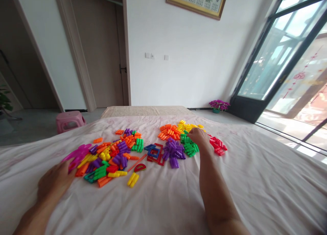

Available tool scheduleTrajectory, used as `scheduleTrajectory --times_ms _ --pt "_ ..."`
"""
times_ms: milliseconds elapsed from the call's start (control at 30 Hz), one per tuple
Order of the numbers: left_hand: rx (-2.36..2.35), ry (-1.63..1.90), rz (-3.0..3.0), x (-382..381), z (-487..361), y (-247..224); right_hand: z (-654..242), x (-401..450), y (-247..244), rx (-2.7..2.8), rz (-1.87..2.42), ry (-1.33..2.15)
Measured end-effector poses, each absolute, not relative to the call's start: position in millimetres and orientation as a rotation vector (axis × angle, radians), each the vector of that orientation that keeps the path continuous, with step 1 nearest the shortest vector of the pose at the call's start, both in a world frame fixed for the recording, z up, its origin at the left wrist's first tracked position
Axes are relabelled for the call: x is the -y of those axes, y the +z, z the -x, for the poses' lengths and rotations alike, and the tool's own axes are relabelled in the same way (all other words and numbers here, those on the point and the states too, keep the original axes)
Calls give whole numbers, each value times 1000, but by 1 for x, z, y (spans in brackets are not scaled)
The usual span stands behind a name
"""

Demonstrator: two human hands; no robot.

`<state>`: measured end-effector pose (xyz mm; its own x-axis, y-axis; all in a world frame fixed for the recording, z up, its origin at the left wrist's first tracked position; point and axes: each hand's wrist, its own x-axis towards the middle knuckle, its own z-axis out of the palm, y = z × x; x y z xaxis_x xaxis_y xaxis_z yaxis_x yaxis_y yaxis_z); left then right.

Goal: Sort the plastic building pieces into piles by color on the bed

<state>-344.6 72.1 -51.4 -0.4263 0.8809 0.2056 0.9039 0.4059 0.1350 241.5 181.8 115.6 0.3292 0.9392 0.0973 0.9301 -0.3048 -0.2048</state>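
Observation:
My left hand [55, 178] is at the left edge of a mixed pile of plastic tube blocks [109, 155], its fingers closed on a magenta plastic piece [79, 154] with finger-like prongs. Further right, my right hand [199, 137] reaches over the green blocks [191, 148]. Its fingers are pinched, and a green block [186, 132] shows at the fingertips. Around that hand lie separate heaps: yellow blocks [187, 126] behind, orange blocks [168, 131] and purple blocks [173, 150] to the left, red blocks [218, 145] to the right.
Between the piles lie red and blue plastic frames [154, 152], an orange stick [137, 162] and a red half-round piece [140, 167]. A yellow block [133, 179] sits nearer me on the wrinkled sheet [163, 201]. A pink stool [70, 121] and potted flowers [219, 105] stand beyond.

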Motion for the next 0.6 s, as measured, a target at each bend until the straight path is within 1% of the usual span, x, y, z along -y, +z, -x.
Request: scheduleTrajectory --times_ms 133,233,400,600 --pt "2538 -250 1604 -72 343 -50 -250 -181 117 1630 2451 69" --pt "2546 -249 1599 -72 342 -48 -240 -180 120 1680 2394 25" --pt "2567 -258 1598 -71 341 -46 -191 -174 118 1949 2116 9" --pt "2551 -291 1630 -70 341 -46 -113 -163 92 2350 1642 43"
